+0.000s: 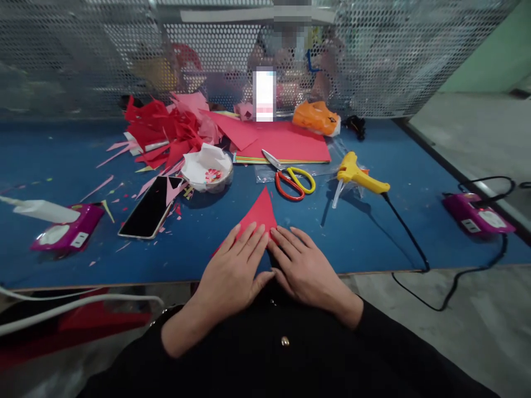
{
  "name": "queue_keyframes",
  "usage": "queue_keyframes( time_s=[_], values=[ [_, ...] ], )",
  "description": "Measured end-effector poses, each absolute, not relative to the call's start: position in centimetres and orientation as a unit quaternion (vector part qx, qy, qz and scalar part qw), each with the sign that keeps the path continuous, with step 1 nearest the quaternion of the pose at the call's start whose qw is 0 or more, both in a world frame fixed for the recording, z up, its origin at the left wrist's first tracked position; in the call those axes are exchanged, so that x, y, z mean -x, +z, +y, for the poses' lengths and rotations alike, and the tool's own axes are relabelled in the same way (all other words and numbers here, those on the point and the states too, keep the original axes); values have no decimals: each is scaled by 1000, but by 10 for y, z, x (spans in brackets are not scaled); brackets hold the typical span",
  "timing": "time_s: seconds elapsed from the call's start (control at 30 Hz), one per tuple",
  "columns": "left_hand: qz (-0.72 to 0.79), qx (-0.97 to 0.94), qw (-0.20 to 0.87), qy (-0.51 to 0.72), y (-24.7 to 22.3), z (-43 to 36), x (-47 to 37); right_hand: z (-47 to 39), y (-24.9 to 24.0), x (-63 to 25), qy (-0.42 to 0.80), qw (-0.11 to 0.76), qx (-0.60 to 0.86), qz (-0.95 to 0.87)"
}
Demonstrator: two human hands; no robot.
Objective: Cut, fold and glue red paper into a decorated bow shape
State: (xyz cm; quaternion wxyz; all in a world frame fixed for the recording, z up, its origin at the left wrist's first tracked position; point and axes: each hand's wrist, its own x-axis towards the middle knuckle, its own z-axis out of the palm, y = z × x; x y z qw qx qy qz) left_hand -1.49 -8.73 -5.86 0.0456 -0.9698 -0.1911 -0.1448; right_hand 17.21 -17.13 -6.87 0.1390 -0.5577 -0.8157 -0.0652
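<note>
A piece of red paper [260,211], pointed at its far end, lies at the front edge of the blue table. My left hand [234,265] rests flat across it with the fingers stretched out. At the paper's right side lies my right hand [301,262], fingers straight, the fingertips touching its edge. Both thumbs nearly meet near my body. Beyond the hands are scissors [286,179] with one red and one yellow handle loop. The near part of the paper is hidden under my hands.
Red sheets [298,141] are stacked behind the scissors, near an orange packet [317,118]. Paper scraps [166,130], a small bowl [222,179] and a phone [149,210] lie left. Right are a yellow glue gun [359,174] and a purple power strip [477,213]; another power strip [68,229] sits far left.
</note>
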Motion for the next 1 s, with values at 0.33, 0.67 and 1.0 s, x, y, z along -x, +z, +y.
queue_keyframes(
  time_s=[0.33,0.67,1.0],
  values=[
    [-199,967,60,-144,-76,-94,39,-174,-69,-170,-70,132,571,-808],
    [-313,934,43,-170,-74,-104,102,-162,-61,-170,-131,119,560,-810],
    [-478,699,-413,-334,-37,-55,42,-123,-34,-176,-223,102,478,-844]
  ],
)
